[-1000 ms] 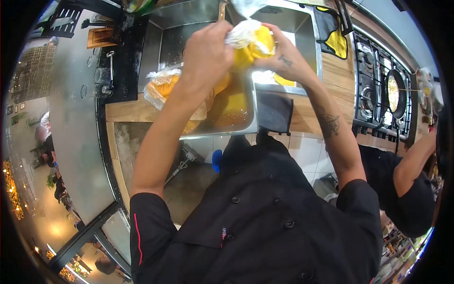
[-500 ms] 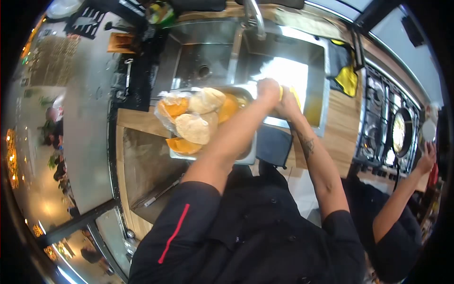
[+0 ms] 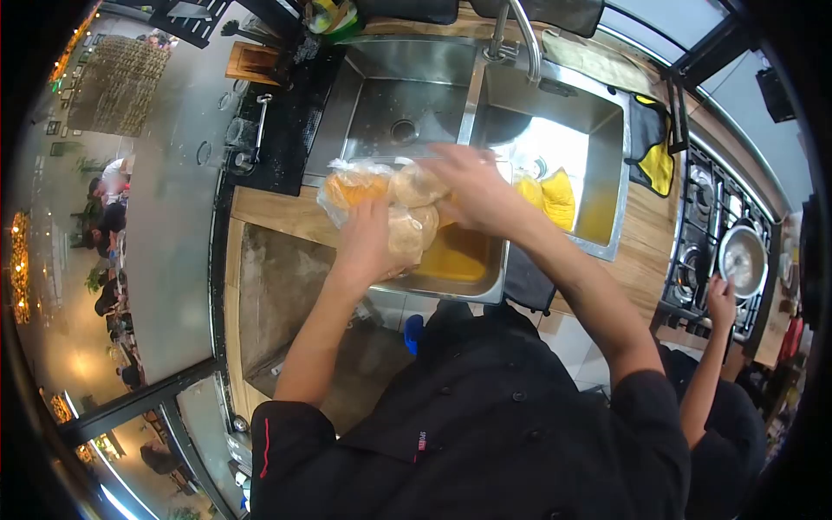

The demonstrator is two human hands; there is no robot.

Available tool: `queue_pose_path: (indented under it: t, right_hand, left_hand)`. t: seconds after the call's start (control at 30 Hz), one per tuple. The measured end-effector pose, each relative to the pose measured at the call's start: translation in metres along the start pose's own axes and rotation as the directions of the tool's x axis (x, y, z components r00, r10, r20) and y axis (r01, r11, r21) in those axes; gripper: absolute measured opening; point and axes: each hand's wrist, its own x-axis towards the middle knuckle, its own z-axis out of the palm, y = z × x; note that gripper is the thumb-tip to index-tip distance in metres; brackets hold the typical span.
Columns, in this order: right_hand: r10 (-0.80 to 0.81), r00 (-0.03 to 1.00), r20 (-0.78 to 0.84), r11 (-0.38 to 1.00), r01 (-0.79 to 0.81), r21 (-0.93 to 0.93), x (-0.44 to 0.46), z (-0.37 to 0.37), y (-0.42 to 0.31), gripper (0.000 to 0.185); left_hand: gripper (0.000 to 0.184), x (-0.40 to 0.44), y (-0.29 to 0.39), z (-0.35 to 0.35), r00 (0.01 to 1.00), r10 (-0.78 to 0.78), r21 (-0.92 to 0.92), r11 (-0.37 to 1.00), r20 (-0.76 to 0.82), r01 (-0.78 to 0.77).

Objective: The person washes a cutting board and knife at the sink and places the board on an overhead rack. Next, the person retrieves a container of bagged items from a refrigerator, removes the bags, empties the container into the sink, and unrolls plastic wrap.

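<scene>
Clear plastic bags [image 3: 406,238] of pale, rounded pieces and orange pieces [image 3: 355,187] lie bunched over the left part of a metal tray [image 3: 496,282]. Orange liquid [image 3: 455,253] shows in the tray. My left hand [image 3: 368,238] grips the near side of the bags, its fingers curled over the plastic. Just right of it, my right hand [image 3: 475,182] is above the bags and tray, thumb and fingers apart, somewhat blurred; whether it touches the plastic I cannot tell. A crumpled yellow cloth [image 3: 557,201] lies in the right sink basin [image 3: 598,165].
The left basin [image 3: 403,95] and the faucet [image 3: 527,39] are beyond the tray. Black and yellow gloves [image 3: 652,147] lie right of the sink. At the stove [image 3: 693,217], a co-worker's hand [image 3: 721,299] holds a pan [image 3: 744,260]. A glass partition [image 3: 169,260] stands at left.
Both my hands have left the yellow cloth, which now lies in the right basin, and moved left to the bags. The bags are more bunched, showing more of the tray. The view has shifted.
</scene>
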Motion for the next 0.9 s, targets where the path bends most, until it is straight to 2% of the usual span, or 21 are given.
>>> queue_pose_path:
  t: [0.03,0.07,0.13,0.2,0.23,0.27,0.3,0.33,0.37,0.4,0.43,0.47,0.5,0.57,0.63,0.7,0.77,0.8,0.83,0.87,0.9]
  right_hand:
    - [-0.123,0.992,-0.015,0.987,0.12,-0.108,0.012,0.025,-0.007,0.047]
    - [-0.121,0.992,-0.015,0.986,0.119,-0.118,0.022,0.038,-0.008,0.047]
    - [-0.082,0.973,0.215,0.983,0.115,-0.146,0.039,0.056,-0.004,0.038]
    - [-0.059,0.971,0.233,0.99,0.087,-0.114,0.047,0.06,0.009,0.032]
    - [-0.066,0.966,0.251,0.994,0.085,-0.066,0.043,0.06,0.013,0.026]
    - [-0.047,0.988,0.149,0.998,0.042,0.036,0.041,0.055,0.012,0.015]
    - [-0.024,0.987,0.16,1.0,0.023,0.007,0.04,0.046,0.008,0.015]
    - [0.061,0.993,0.099,0.99,-0.073,0.123,0.037,0.037,0.003,0.014]
    - [0.154,0.987,0.033,0.958,-0.158,0.24,0.033,0.029,0.0,0.012]
    - [0.19,0.982,-0.001,0.951,-0.184,0.248,0.028,0.026,0.0,0.011]
    - [0.22,0.975,-0.031,0.941,-0.204,0.268,0.023,0.027,0.0,0.011]
    - [0.197,0.98,-0.02,0.941,-0.183,0.285,0.019,0.045,0.012,0.02]
    - [0.177,0.984,-0.02,0.936,-0.162,0.313,0.015,0.05,0.004,0.02]
    - [0.19,0.979,-0.073,0.973,-0.178,0.15,0.012,0.051,-0.002,0.036]
    - [0.166,0.982,0.092,0.981,-0.155,-0.12,0.017,0.04,-0.013,0.054]
    - [0.297,0.934,0.199,0.952,-0.305,0.009,0.027,0.045,-0.011,0.061]
    - [0.198,0.973,0.115,0.979,-0.202,0.025,0.031,0.039,-0.008,0.054]
    - [0.263,0.961,0.086,0.958,-0.27,0.093,0.028,0.031,-0.006,0.054]
    - [0.311,0.947,0.077,0.931,-0.319,0.177,0.028,0.026,-0.011,0.055]
    - [0.485,0.868,0.106,0.749,-0.475,0.462,0.03,0.018,-0.027,0.052]
    - [0.464,0.886,0.014,0.824,-0.438,0.36,0.026,0.039,0.003,0.043]
  left_hand:
    - [0.076,-0.001,-0.004,0.004,1.0,0.008,-0.006,1.0,-0.004,-0.008]
    - [0.074,-0.002,-0.008,0.006,1.0,-0.03,-0.031,0.999,0.004,0.03]
    - [0.072,0.0,-0.015,0.004,0.999,-0.045,-0.061,0.997,0.026,0.046]
    - [0.063,0.002,-0.019,-0.007,0.966,-0.145,-0.16,0.97,0.214,0.181]
    - [0.063,-0.001,-0.02,-0.009,0.965,-0.12,-0.185,0.969,0.231,0.165]
    - [0.059,-0.006,-0.023,-0.013,0.976,-0.089,-0.322,0.935,0.199,0.151]
    - [0.054,-0.009,-0.03,-0.015,0.985,-0.06,-0.453,0.882,0.16,0.127]
    - [0.056,-0.015,-0.047,-0.005,0.976,-0.114,-0.564,0.801,0.187,0.201]
    - [0.059,-0.017,-0.061,0.008,0.962,-0.156,-0.657,0.705,0.225,0.268]
    - [0.059,-0.016,-0.059,0.007,0.966,-0.116,-0.668,0.703,0.232,0.245]
    - [0.057,-0.019,-0.057,0.005,0.959,-0.159,-0.855,0.435,0.236,0.282]
    - [0.056,-0.027,-0.055,0.002,0.939,-0.228,-0.949,0.122,0.257,0.29]
    - [0.056,-0.034,-0.06,0.009,0.933,-0.26,-0.947,0.136,0.249,0.291]
    - [0.055,-0.032,-0.069,0.028,0.935,-0.282,-0.929,-0.354,0.216,0.108]
    - [0.061,-0.034,-0.05,0.017,0.964,-0.221,-0.904,-0.426,0.149,0.042]
    - [0.063,-0.039,-0.046,0.02,0.956,-0.261,-0.898,-0.441,0.135,0.006]
    - [0.062,-0.043,-0.035,0.022,0.916,-0.355,-0.873,-0.488,0.189,-0.009]
    - [0.059,-0.045,-0.031,0.031,0.956,-0.265,-0.864,-0.503,0.123,-0.028]
    - [0.055,-0.047,-0.031,0.038,0.98,-0.195,-0.861,-0.506,0.045,-0.061]
    - [0.056,-0.047,-0.024,0.036,0.97,-0.21,-0.817,-0.576,0.121,-0.023]
    - [0.057,-0.048,-0.014,0.036,0.953,-0.255,-0.771,-0.636,0.164,-0.038]
